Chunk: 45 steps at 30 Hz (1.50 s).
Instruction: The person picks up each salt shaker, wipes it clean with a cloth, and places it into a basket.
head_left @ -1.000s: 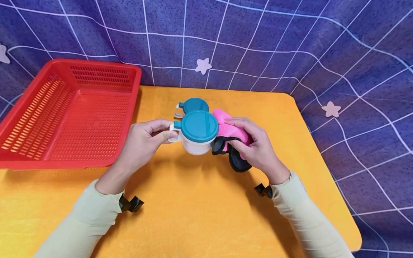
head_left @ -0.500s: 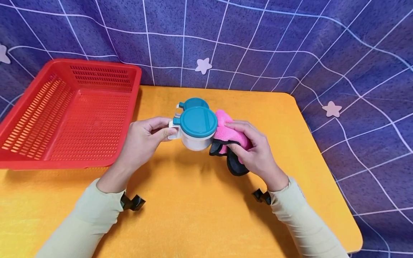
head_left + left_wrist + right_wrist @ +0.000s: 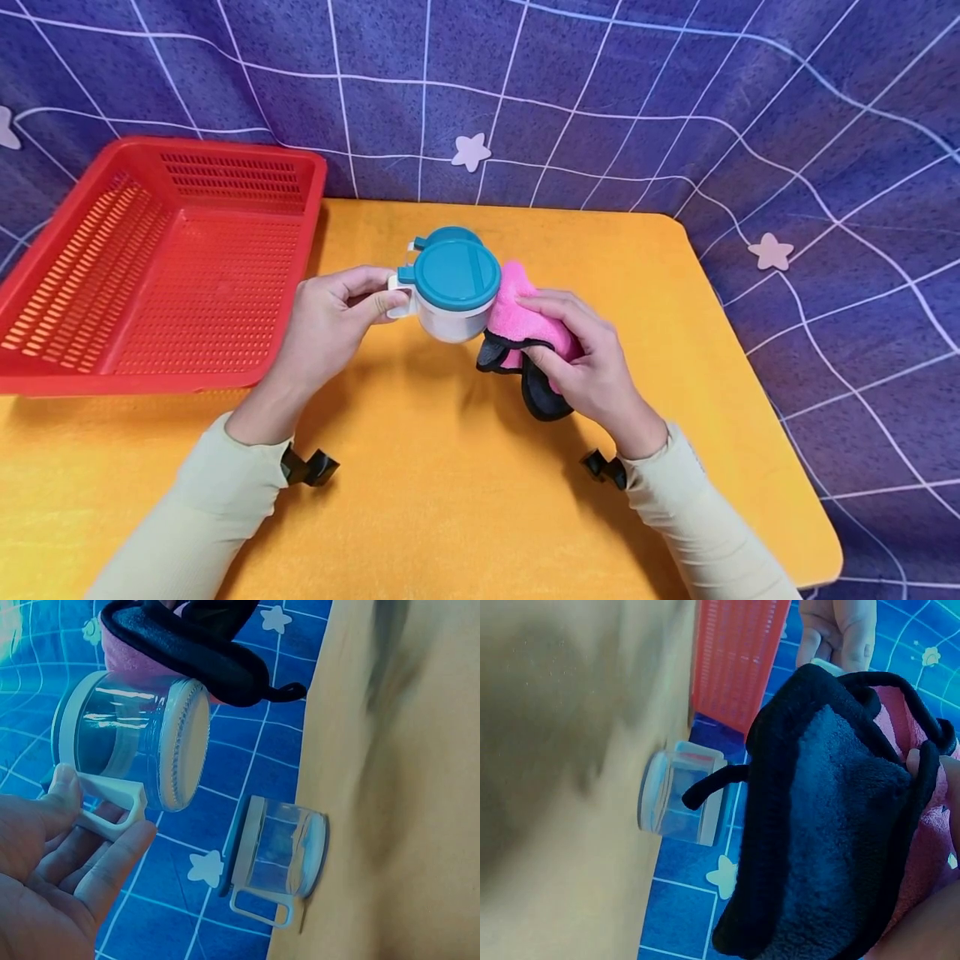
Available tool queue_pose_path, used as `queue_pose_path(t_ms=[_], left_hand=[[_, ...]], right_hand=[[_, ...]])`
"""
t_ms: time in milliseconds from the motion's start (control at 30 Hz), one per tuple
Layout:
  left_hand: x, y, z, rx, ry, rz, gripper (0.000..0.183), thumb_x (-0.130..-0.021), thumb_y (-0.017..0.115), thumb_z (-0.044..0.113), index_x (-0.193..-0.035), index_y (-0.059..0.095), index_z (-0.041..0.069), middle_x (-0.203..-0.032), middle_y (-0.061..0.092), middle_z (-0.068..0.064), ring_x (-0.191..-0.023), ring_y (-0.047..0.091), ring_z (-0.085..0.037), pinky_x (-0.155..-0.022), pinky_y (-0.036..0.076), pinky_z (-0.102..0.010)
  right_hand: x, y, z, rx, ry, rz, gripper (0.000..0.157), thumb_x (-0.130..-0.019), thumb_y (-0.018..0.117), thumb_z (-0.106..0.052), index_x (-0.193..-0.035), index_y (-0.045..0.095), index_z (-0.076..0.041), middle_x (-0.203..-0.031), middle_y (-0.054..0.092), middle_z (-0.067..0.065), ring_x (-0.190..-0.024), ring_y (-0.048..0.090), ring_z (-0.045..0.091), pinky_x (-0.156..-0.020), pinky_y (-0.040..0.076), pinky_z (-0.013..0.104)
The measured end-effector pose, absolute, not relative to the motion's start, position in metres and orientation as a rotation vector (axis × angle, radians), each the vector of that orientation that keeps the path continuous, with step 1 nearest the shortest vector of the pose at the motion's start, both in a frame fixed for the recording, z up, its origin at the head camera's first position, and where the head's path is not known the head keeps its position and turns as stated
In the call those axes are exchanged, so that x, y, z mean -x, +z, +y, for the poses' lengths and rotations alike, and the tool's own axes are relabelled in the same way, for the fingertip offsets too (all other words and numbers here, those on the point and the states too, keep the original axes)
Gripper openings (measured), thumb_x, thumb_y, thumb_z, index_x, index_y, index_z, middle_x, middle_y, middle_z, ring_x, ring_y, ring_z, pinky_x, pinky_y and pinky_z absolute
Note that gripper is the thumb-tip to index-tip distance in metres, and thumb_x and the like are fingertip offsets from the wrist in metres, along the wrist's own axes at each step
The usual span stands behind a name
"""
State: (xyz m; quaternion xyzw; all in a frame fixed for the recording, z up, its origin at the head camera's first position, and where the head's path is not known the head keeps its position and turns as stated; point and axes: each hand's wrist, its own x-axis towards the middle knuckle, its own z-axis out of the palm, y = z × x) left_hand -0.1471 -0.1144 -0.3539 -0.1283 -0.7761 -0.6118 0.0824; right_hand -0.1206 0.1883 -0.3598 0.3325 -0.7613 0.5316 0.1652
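Note:
A clear jar (image 3: 453, 323) with a teal lid and a white handle is held above the table; its body is see-through in the left wrist view. My left hand (image 3: 330, 321) pinches the handle (image 3: 112, 796) between thumb and fingers. My right hand (image 3: 592, 354) grips a bunched cloth (image 3: 525, 315), pink on one face and dark grey with black edging on the other (image 3: 832, 817). The cloth touches the right side of the jar. Behind the held jar a second lidded jar (image 3: 277, 847) with a handle stands on the table, partly hidden in the head view.
A red plastic basket (image 3: 217, 382) with slotted walls stands on the left of the yellow table (image 3: 450, 508). A blue curtain (image 3: 600, 83) with white grid lines and stars hangs behind the table and along its right side.
The held jar has shifted slightly up and left in the head view, covering more of the jar behind. The cloth and right hand have slid slightly down and left along its side.

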Motion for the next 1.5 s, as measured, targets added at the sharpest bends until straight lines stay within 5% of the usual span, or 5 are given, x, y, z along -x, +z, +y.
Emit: queue_pose_path(t_ms=[1000, 1500], left_hand=[[0.148, -0.35, -0.112, 0.329, -1.845, -2.307, 0.023, -0.092, 0.08, 0.014, -0.11, 0.078, 0.0, -0.099, 0.077, -0.013, -0.082, 0.074, -0.011, -0.074, 0.062, -0.027], [0.152, -0.339, -0.1, 0.305, -1.82, -2.277, 0.024, -0.091, 0.082, 0.018, -0.109, 0.079, 0.003, -0.097, 0.077, -0.009, -0.081, 0.073, -0.013, -0.075, 0.061, -0.025]], right_hand=[[0.124, -0.365, 0.192, -0.839, 1.529, -2.122, 0.05, -0.08, 0.076, 0.019, -0.126, 0.071, -0.002, -0.128, 0.067, 0.009, -0.12, 0.061, 0.033, -0.102, 0.05, 0.037], [0.126, -0.367, 0.164, -0.673, 1.427, -1.98, 0.041, -0.088, 0.074, 0.003, -0.129, 0.07, -0.005, -0.13, 0.066, 0.008, -0.117, 0.061, 0.03, -0.1, 0.051, 0.04]])
